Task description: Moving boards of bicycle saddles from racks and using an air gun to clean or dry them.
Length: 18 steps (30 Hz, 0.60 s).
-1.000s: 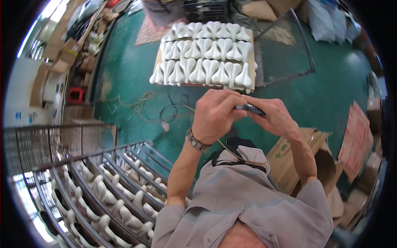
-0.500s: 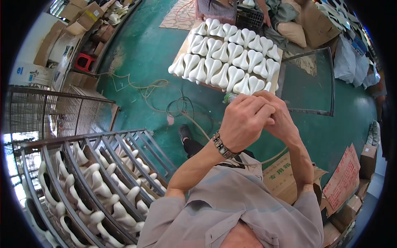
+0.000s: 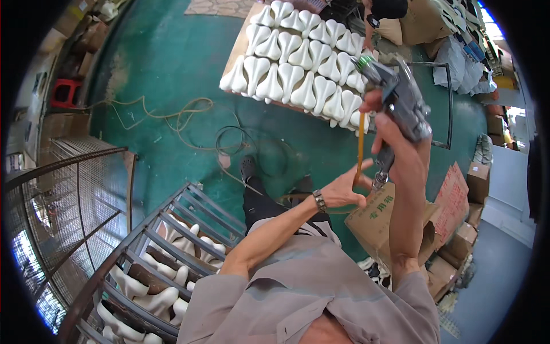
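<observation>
My right hand (image 3: 395,140) is closed around the handle of a grey air gun (image 3: 398,100), fingers wrapped tight, with the gun raised so its green-tipped nozzle points up and to the left. The left hand (image 3: 346,189) sits just below and to the left of it, fingers loosely spread, the thumb and forefinger pinching a thin orange hose (image 3: 360,146) that runs straight up beside the gun. A metal fitting hangs under the gun's handle, just right of that left hand; I cannot tell whether the hose is joined to it. A watch (image 3: 319,200) is on my left wrist.

Farther out, beyond both hands, a wooden board (image 3: 239,43) lies on the green floor (image 3: 154,63), loaded with rows of white saddle-shaped mouldings (image 3: 298,57). A loose cord (image 3: 183,114) curls over the floor to the left of it. Near me on the left stands a grey metal rack (image 3: 172,229) holding more white mouldings. To the right, beside my right forearm, is an open cardboard box (image 3: 384,221), with further boxes stacked near the right edge.
</observation>
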Each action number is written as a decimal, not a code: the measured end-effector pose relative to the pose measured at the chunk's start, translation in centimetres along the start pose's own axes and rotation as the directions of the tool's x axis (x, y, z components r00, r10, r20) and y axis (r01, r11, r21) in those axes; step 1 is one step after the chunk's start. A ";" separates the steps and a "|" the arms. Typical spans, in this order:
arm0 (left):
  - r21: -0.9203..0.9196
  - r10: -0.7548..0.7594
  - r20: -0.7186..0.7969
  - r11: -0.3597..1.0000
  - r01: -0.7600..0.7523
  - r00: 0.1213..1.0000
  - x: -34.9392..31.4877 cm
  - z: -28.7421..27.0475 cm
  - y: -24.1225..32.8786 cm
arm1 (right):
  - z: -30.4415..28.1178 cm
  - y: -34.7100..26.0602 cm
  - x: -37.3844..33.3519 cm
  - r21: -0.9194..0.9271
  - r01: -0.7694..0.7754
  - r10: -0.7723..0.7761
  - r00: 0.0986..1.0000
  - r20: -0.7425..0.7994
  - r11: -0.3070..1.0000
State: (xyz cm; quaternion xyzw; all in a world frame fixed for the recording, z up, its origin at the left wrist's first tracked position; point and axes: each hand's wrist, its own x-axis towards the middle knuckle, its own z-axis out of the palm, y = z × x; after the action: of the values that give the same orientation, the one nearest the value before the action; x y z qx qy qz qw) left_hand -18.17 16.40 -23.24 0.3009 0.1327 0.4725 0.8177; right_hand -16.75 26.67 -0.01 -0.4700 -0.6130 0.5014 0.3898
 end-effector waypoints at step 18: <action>0.664 0.245 -0.740 0.121 0.738 0.626 -40.7 -40.4 9.7 | 13.6 2.2 8.3 -0.517 -0.282 0.493 0.804 0.333 0.809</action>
State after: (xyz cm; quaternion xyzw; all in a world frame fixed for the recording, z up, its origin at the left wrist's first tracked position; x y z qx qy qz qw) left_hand -66.21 0.13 -51.67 0.5030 0.7593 0.1778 0.3726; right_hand -31.37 31.41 -4.77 -0.5343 -0.6710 0.5140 0.0051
